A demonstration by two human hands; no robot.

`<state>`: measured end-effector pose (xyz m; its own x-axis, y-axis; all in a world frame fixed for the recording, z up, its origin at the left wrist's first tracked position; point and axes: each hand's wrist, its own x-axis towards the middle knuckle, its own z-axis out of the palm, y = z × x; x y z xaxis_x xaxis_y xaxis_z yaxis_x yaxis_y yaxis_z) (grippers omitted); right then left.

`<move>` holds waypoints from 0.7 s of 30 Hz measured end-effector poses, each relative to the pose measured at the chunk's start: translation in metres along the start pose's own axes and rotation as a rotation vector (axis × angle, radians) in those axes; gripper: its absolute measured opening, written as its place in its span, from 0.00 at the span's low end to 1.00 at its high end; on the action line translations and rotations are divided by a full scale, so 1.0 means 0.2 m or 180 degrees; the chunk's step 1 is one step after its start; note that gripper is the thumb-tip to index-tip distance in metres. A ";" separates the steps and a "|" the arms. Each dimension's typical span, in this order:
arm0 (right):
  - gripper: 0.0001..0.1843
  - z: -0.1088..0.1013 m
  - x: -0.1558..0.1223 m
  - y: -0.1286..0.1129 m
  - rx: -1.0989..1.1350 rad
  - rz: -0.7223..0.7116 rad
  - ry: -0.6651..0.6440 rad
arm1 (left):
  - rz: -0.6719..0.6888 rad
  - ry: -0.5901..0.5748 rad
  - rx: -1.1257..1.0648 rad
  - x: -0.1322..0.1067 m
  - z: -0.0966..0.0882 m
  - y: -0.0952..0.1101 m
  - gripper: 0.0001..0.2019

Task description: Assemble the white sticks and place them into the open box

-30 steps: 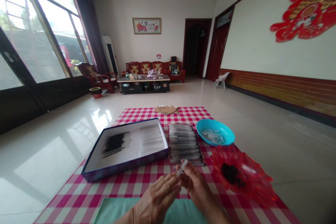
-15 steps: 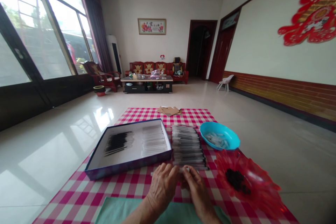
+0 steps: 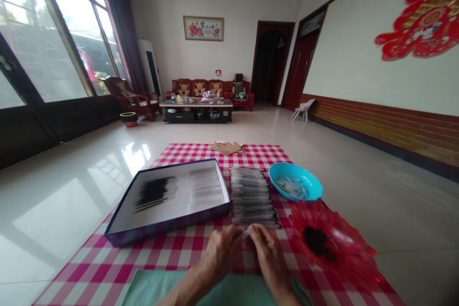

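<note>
Head view: L hand (image 3: 219, 251) and R hand (image 3: 268, 249) meet at the near edge of the layout, fingertips closed in a narrow pinch on a small clear tube (image 3: 245, 233). Only the tube's short end shows between the fingers; the rest is hidden, so its full length can't be told.

Change vs. frame approx. 1 s earlier: hands then further apart, tube standing up more openly btwn them. Now hands closer, tube lower & mostly covered. Layout of items on the cloth appears unchanged.

Tube position: just near the stack of clear tubes (image 3: 253, 196), which lies in tight horizontal rows, black at the R ends. L of stack: open box lid (image 3: 167, 229), navy rim, white base, holding a black-tipped group (image 3: 155, 192) on its L and a clear group (image 3: 204, 187) on its R. Far R of stack: blue plastic bowl (image 3: 296, 165) w/ small clear pieces (image 3: 292, 188). Near R: red flower-shaped dish (image 3: 344, 253) w/ dark clumps (image 3: 317, 241), just R of R hand.

Under all: pink-and-white gingham cloth (image 3: 107, 267) on a glossy tile floor (image 3: 64, 201); teal cloth (image 3: 168, 288) under the forearms; flattened cardboard scraps (image 3: 226, 147) at far edge.
</note>
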<state>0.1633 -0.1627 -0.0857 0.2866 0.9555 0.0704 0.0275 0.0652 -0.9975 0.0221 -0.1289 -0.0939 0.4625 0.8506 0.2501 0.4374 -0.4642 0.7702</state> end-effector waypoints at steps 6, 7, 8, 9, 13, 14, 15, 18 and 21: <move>0.18 -0.01 0.01 0.00 -0.0228 -0.0150 -0.0143 | -0.1236 -0.0757 -0.2306 0.05 -0.05 0.03 0.13; 0.18 -0.01 0.01 0.01 -0.0237 -0.0166 -0.0175 | -0.1365 -0.0889 -0.2538 0.06 -0.07 0.02 0.14; 0.18 -0.01 0.01 0.01 -0.0235 -0.0180 -0.0217 | -0.1506 -0.1036 -0.2724 0.06 -0.08 0.02 0.15; 0.18 -0.02 0.00 0.01 -0.0221 -0.0196 -0.0267 | -0.1658 -0.1208 -0.2886 0.07 -0.10 0.01 0.16; 0.16 -0.02 -0.01 -0.01 -0.0125 -0.0217 -0.0482 | -0.2031 -0.1715 -0.3142 0.07 -0.12 -0.02 0.17; 0.16 -0.02 -0.01 -0.01 -0.0099 -0.0183 -0.0474 | -0.1945 -0.1612 -0.3035 0.07 -0.11 -0.02 0.16; 0.17 -0.02 0.00 -0.01 -0.0065 -0.0132 -0.0435 | -0.1772 -0.1382 -0.2829 0.07 -0.10 -0.01 0.15; 0.19 0.00 0.02 0.02 0.0108 0.0125 -0.0236 | -0.0884 -0.0329 -0.1509 0.05 -0.04 0.01 0.10; 0.20 0.01 0.04 0.08 0.0358 0.0359 -0.0054 | 0.0127 0.0396 0.0159 0.01 0.01 0.01 0.08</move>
<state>0.1639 -0.1534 -0.1004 0.2656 0.9632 -0.0412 -0.1116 -0.0118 -0.9937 0.0266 -0.1282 -0.0931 0.3825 0.8538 0.3532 0.4598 -0.5074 0.7287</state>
